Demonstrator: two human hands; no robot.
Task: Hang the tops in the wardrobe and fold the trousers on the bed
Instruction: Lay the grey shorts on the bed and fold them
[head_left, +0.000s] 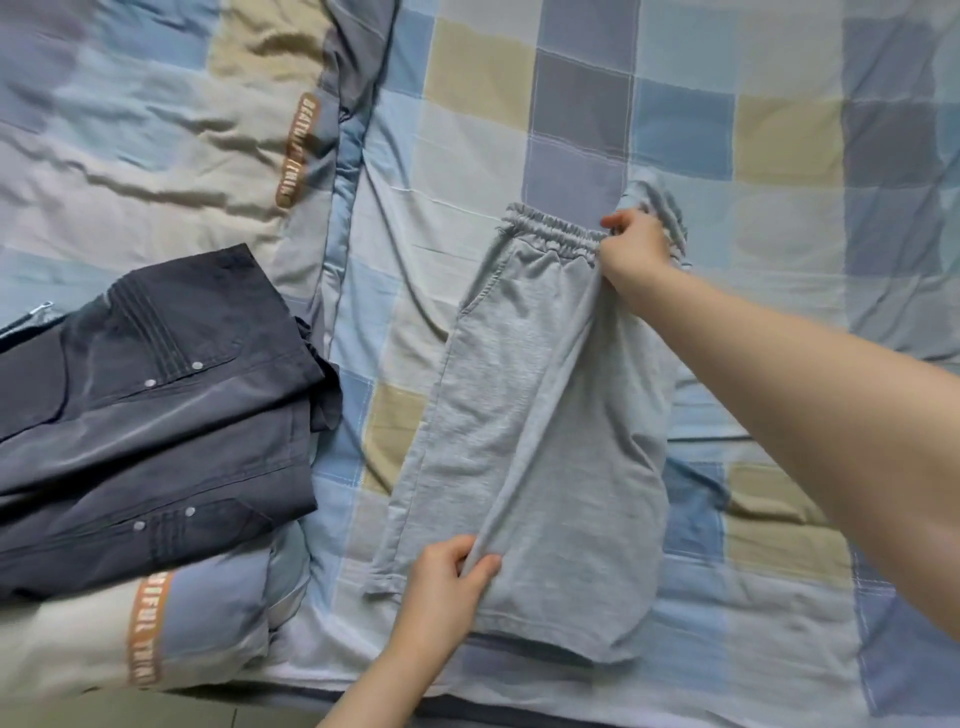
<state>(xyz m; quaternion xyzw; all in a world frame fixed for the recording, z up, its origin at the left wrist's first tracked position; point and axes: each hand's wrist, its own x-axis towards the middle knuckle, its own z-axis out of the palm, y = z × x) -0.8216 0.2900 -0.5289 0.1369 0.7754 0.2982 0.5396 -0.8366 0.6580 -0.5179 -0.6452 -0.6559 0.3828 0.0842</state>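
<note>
Checked bedsheet (675, 104) under grey shorts (545, 415), quilt (156, 130) beside.

we count one pair of grey shorts (540, 415) mid-bed, one dark folded garment (156, 415) at the bed's left edge, one checked quilt (130, 130) beneath it, and two hands: left hand (447, 582), right hand (636, 249).

Orange strip on duvet (156, 130), left of both hands: "BEAUTIFUL THIN…" partly readable; repeated on lower strip.

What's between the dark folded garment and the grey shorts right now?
Only bare checked bedsheet separates the dark garment from the grey shorts, seen in the head view.
</note>
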